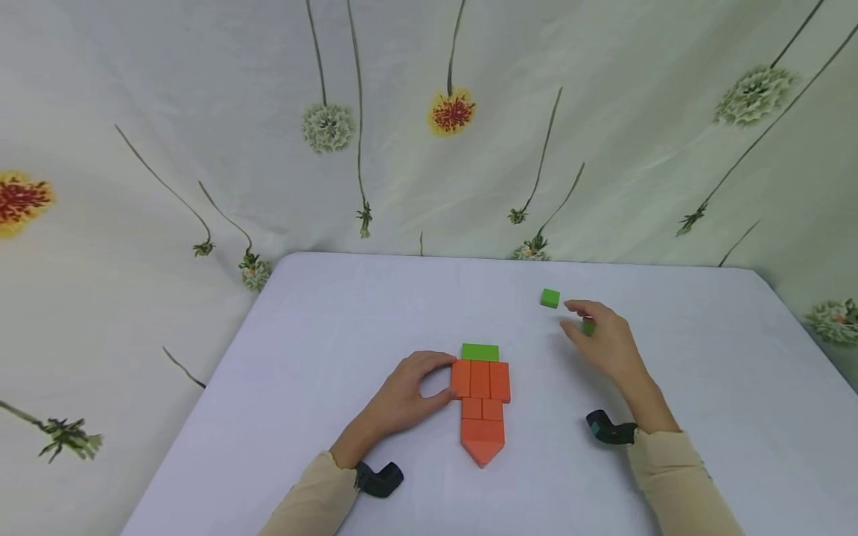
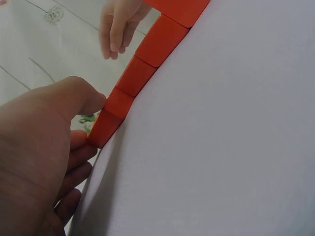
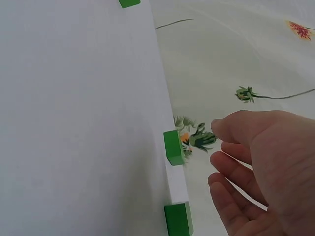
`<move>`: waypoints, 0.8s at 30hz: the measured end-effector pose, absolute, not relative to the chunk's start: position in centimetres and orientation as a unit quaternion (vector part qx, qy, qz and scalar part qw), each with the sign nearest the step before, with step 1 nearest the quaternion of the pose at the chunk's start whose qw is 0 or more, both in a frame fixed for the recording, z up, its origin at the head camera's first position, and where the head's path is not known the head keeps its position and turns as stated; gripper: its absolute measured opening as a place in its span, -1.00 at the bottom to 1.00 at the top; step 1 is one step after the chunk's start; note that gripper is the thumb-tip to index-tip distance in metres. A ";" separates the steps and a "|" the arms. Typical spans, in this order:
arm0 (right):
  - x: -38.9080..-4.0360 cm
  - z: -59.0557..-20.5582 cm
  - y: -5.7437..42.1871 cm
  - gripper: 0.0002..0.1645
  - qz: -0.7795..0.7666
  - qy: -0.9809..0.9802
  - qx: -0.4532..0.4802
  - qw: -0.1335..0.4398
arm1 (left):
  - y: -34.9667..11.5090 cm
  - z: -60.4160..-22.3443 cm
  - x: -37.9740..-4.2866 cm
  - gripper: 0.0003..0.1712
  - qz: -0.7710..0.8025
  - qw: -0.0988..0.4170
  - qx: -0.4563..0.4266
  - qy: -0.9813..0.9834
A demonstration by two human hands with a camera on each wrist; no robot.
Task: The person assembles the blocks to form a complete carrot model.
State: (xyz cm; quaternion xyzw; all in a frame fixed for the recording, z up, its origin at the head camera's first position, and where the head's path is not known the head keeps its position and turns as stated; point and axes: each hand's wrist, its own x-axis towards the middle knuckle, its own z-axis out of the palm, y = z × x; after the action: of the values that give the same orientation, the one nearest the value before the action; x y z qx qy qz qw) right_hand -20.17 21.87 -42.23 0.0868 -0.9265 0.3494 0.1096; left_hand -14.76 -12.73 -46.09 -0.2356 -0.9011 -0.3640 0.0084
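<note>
Orange blocks [image 1: 480, 380] lie joined in a flat shape that narrows to a pointed block [image 1: 482, 451] at the near end. A green rectangular block [image 1: 480, 352] adjoins the far side. My left hand [image 1: 406, 394] has its thumb and index fingertip at the two ends of the leftmost orange block [image 1: 460, 378], lightly pinching it. To the right, my right hand [image 1: 603, 339] hovers with parted, bent fingers around a small green block [image 1: 588, 326], which it partly hides. In the right wrist view, a gap separates the fingers from the green block [image 3: 173, 147].
Another small green block [image 1: 550, 298] lies just left of my right fingertips, near the table's far edge. The white table [image 1: 348, 313] is backed by a flower-patterned cloth [image 1: 402, 186]. Each wrist wears a dark camera mount [image 1: 380, 480].
</note>
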 end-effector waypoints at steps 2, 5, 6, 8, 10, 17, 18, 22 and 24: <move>-20.2 -42.2 22.4 -0.53 0.346 -0.929 0.072 0.105 | -12.7 -46.0 -14.7 -0.46 -0.367 0.007 -0.235 -0.900; -20.3 -42.3 23.1 -0.51 0.330 -0.937 0.049 0.099 | -12.7 -46.0 -14.7 -0.46 -0.367 0.006 -0.236 -0.900; -20.3 -42.3 23.3 -0.50 0.325 -0.940 0.042 0.097 | -12.7 -46.0 -14.7 -0.46 -0.367 0.005 -0.236 -0.900; -20.4 -42.3 23.6 -0.48 0.312 -0.945 0.027 0.090 | -12.7 -46.0 -14.7 -0.46 -0.364 0.004 -0.237 -0.901; -20.4 -42.3 23.8 -0.45 0.301 -0.950 0.016 0.080 | -12.7 -46.0 -14.7 -0.45 -0.363 0.001 -0.235 -0.902; -20.4 -43.0 24.5 -0.40 0.279 -0.959 0.007 0.055 | -12.7 -45.8 -14.6 -0.46 -0.365 0.006 -0.237 -0.900; -20.4 -43.1 24.5 -0.41 0.279 -0.959 0.008 0.055 | -12.7 -45.9 -14.6 -0.46 -0.363 0.006 -0.237 -0.901; -20.4 -43.3 24.3 -0.43 0.290 -0.955 0.014 0.058 | -12.7 -45.9 -14.7 -0.46 -0.363 0.005 -0.237 -0.901; -20.4 -43.2 24.1 -0.43 0.298 -0.953 0.015 0.053 | -12.8 -45.9 -14.7 -0.46 -0.364 0.006 -0.237 -0.901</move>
State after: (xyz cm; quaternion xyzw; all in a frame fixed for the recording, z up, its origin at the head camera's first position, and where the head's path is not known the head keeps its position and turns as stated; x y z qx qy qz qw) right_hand -20.39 24.09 -43.17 0.0153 -0.9529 0.2982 0.0534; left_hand -14.67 -12.76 -45.92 -0.2369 -0.9009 -0.3636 0.0058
